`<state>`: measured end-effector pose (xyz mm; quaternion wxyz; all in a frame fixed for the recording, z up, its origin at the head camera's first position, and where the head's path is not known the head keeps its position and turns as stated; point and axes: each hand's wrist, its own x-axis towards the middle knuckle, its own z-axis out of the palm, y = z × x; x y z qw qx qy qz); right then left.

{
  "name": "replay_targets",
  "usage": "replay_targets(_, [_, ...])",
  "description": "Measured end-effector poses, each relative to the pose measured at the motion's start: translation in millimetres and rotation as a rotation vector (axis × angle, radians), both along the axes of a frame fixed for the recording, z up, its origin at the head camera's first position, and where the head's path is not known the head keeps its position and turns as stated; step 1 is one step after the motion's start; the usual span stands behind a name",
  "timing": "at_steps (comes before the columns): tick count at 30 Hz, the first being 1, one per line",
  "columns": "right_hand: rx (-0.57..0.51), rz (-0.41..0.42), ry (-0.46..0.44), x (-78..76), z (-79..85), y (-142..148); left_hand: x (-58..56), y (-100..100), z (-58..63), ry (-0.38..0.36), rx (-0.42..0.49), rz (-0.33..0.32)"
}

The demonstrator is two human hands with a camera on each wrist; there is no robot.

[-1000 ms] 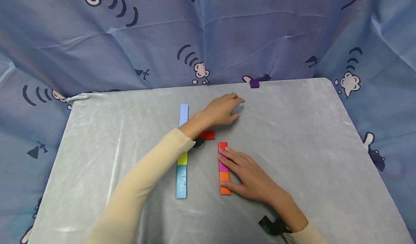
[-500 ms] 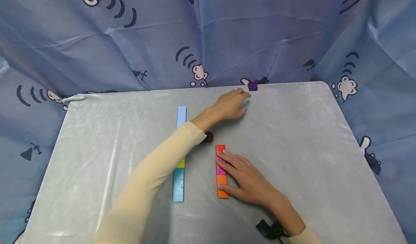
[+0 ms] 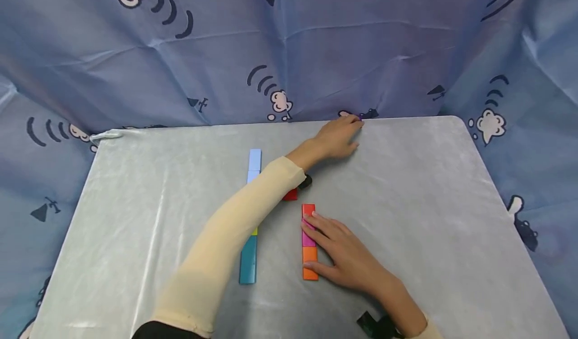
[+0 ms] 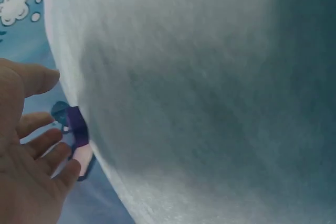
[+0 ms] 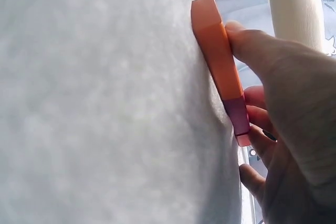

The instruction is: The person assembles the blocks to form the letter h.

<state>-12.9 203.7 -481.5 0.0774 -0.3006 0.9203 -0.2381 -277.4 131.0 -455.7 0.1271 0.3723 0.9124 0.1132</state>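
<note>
At the far edge of the table, my left hand (image 3: 338, 137) reaches with fingers extended toward a purple block (image 4: 77, 127). The head view has that block almost wholly behind the fingers; in the left wrist view it lies just past the fingertips, with the thumb held apart. My right hand (image 3: 345, 256) rests beside and on a short row of blocks. Its thumb touches the orange block (image 3: 310, 274) and its fingertips lie on the pink block (image 3: 309, 239). A red block (image 3: 308, 208) tops this row, end to end with the others.
A second row stands left of it: light blue blocks (image 3: 255, 159), a yellow block (image 3: 255, 231) and a teal block (image 3: 248, 263), partly covered by my left sleeve (image 3: 230, 223). Another red block (image 3: 291, 195) shows beneath that forearm. A patterned curtain (image 3: 289, 48) hangs behind the grey table (image 3: 429, 188).
My left hand has moved away and to the right, up to the purple block, which it now mostly covers in the head view. The right hand has stayed on its row.
</note>
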Motion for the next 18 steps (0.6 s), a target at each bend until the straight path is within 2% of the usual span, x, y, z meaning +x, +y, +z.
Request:
replay_targets(3, [-0.002, -0.006, 0.008, -0.5, 0.9, 0, -5.2, 1, 1.4, -0.03, -0.051, -0.028])
replay_targets(7, [-0.005, -0.006, -0.001, 0.9, 0.9, -2, -5.2, -3, -3.1, -0.067, -0.086, -0.054])
replay_targets(11, [-0.014, 0.001, 0.006, 1.3, -0.2, -4, -4.3, 0, -5.6, -0.046, -0.143, -0.069])
replay_targets(14, [-0.015, 0.003, 0.021, 1.4, -1.4, -4, -2.9, 5, -3.3, -0.009, -0.187, -0.083])
replay_targets(18, [-0.011, 0.008, 0.055, -1.5, -2.1, -4, -2.4, 7, 2.3, 0.034, -0.212, -0.069])
